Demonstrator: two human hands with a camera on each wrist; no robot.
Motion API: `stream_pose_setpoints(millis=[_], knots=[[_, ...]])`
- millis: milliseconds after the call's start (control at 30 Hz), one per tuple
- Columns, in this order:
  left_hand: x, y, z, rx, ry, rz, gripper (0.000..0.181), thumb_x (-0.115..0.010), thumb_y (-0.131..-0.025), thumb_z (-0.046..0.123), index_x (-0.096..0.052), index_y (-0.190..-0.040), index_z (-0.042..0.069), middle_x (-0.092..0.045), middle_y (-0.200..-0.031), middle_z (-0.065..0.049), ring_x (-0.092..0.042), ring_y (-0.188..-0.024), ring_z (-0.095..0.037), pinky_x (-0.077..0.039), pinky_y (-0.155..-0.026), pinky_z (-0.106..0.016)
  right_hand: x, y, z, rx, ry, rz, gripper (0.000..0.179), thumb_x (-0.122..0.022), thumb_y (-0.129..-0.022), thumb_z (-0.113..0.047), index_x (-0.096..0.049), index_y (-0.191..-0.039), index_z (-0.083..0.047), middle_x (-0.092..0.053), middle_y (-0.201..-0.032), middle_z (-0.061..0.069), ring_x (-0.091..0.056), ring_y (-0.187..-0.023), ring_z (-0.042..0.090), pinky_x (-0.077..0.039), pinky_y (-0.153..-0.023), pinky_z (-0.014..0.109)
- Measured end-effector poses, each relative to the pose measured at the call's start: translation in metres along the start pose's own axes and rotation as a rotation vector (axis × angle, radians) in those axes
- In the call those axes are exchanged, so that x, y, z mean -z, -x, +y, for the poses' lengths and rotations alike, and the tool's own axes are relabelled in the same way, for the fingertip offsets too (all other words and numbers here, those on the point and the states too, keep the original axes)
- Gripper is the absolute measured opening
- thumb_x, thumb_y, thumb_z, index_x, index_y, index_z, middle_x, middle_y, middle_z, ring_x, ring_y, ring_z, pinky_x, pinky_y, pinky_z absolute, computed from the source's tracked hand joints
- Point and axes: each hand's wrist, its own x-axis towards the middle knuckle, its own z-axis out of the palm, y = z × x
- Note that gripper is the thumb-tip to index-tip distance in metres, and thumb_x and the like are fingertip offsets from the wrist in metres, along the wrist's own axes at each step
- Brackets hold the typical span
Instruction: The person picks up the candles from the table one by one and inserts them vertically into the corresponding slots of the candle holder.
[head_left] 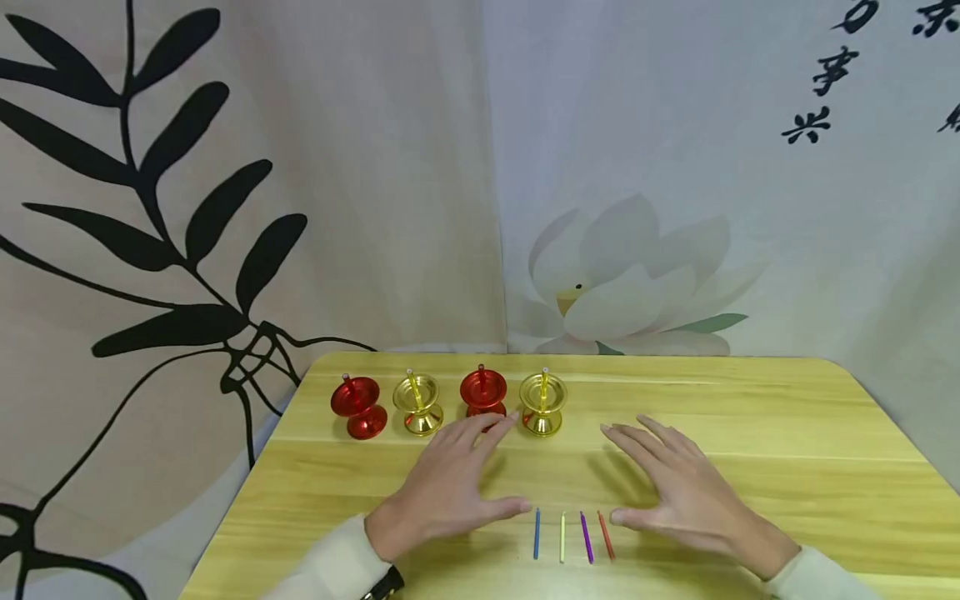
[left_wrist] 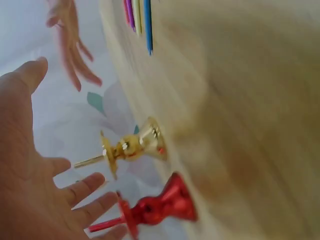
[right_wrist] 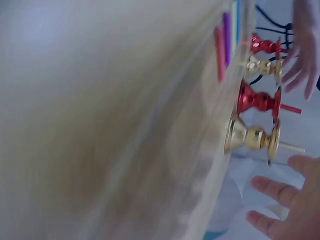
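Observation:
Four thin sticks like slim candles lie side by side on the table: blue (head_left: 536, 535), pale yellow (head_left: 562, 537), purple (head_left: 587, 538) and red (head_left: 606, 536). My left hand (head_left: 448, 487) hovers to their left, fingers spread and holding nothing; its fingertips overlap the second red candle holder (head_left: 483, 390) in the head view. On the other side my right hand (head_left: 686, 492) is held above the table, fingers extended, thumb near the red stick. Behind the hands stand another red candle holder (head_left: 366, 423), a gold one (head_left: 423, 421) and a second gold one (head_left: 542, 423), each with a thin upright rod.
The pale wooden table (head_left: 787, 433) extends to the right of the holders. Behind it hangs a light curtain (head_left: 405, 183) printed with dark leaves, a lotus flower and black characters. A dark watch band (head_left: 384, 583) shows at the left sleeve.

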Motion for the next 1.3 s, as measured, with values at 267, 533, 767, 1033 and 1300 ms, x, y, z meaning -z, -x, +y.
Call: stream_pose_setpoints(millis=[267,533,767,1033,1300], knots=[[-0.019,-0.015,-0.006,0.117,0.343,-0.051,0.105,-0.079,-0.097,0.061,-0.022,-0.177,0.026,-0.037,-0.175,-0.004,-0.046,-0.153,-0.035,-0.043,-0.118,-0.066,-0.005,0.002,-0.020,-0.163,-0.354,-0.073,0.086,-0.088,-0.089,-0.055,-0.058,-0.157,-0.012,-0.068,-0.131,-0.003,-0.063,-0.121,0.028,-0.056,-0.093,0.060],[-0.032,-0.033,-0.011,0.173,0.535,-0.091,0.109,-0.077,-0.100,0.056,-0.009,-0.179,0.025,-0.025,-0.180,-0.008,-0.037,-0.159,-0.035,-0.037,-0.124,-0.061,-0.011,0.001,-0.021,-0.268,-0.534,-0.173,0.059,-0.096,-0.085,-0.042,-0.072,-0.125,-0.006,-0.068,-0.105,-0.007,-0.063,-0.099,0.013,-0.057,-0.089,0.035],[-0.045,-0.051,-0.008,0.202,0.643,-0.043,0.110,-0.080,-0.102,0.044,-0.003,-0.179,0.026,-0.023,-0.181,-0.009,-0.033,-0.162,-0.033,-0.032,-0.127,-0.058,-0.021,0.005,-0.023,-0.262,-0.489,-0.207,0.047,-0.100,-0.079,-0.045,-0.071,-0.101,-0.016,-0.060,-0.088,-0.011,-0.052,-0.082,0.006,-0.048,-0.071,0.027],[-0.055,-0.071,-0.006,0.240,0.642,0.000,0.108,-0.078,-0.103,0.042,-0.004,-0.179,0.017,-0.024,-0.180,-0.016,-0.030,-0.162,-0.039,-0.030,-0.127,-0.064,-0.026,0.009,-0.027,-0.273,-0.424,-0.203,0.050,-0.103,-0.073,-0.047,-0.069,-0.096,-0.020,-0.056,-0.084,-0.013,-0.049,-0.080,0.004,-0.046,-0.070,0.027],[-0.061,-0.086,-0.004,0.252,0.712,0.038,0.106,-0.078,-0.103,0.034,-0.007,-0.177,0.010,-0.033,-0.175,-0.022,-0.037,-0.158,-0.041,-0.032,-0.127,-0.062,-0.027,0.011,-0.027,-0.244,-0.426,-0.192,0.046,-0.104,-0.073,-0.040,-0.069,-0.096,-0.020,-0.057,-0.083,-0.015,-0.050,-0.078,0.003,-0.046,-0.069,0.027]])
